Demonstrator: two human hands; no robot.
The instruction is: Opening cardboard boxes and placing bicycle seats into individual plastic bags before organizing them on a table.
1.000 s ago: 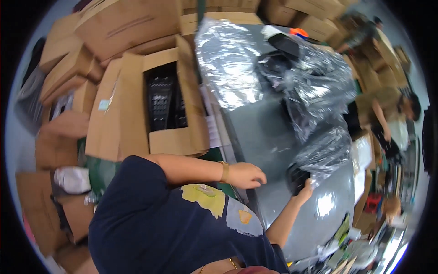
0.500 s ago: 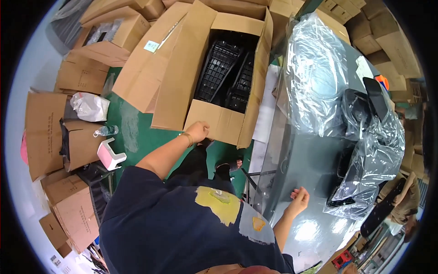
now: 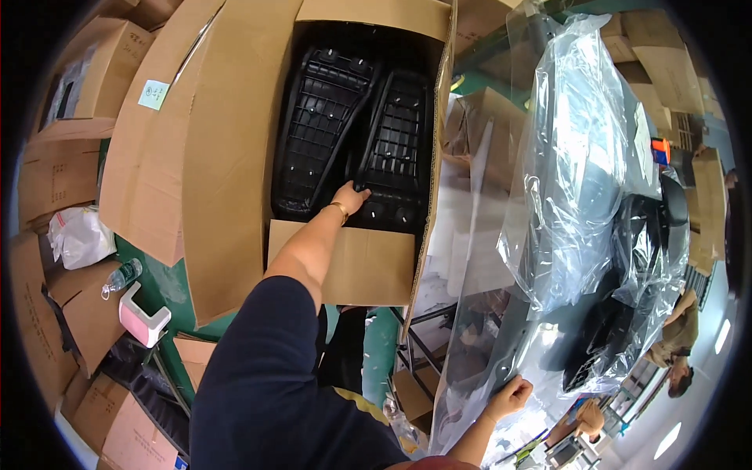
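Observation:
Inside an open cardboard box (image 3: 343,270) lie two long black ribbed plastic parts, side by side. My left hand (image 3: 350,197) reaches over the box's near flap, its fingers closed on the near inner edge of the right black plastic part (image 3: 395,137). The left black plastic part (image 3: 325,117) lies just beyond my fingers, apart from them. My right hand (image 3: 509,398) is curled into a loose fist by the edge of the grey table (image 3: 513,341); nothing shows in it.
Clear-wrapped panels (image 3: 576,172) and black parts in film (image 3: 607,329) lie on the table. On the left are a pink-and-white stool (image 3: 145,315), a water bottle (image 3: 123,274), a white bag (image 3: 81,237) and several cartons (image 3: 59,184). Other people (image 3: 675,333) are at the far right.
My left hand has moved from the box's near flap into the box and onto the right black part. My view has come closer to the box. My right hand's fingers have curled in more.

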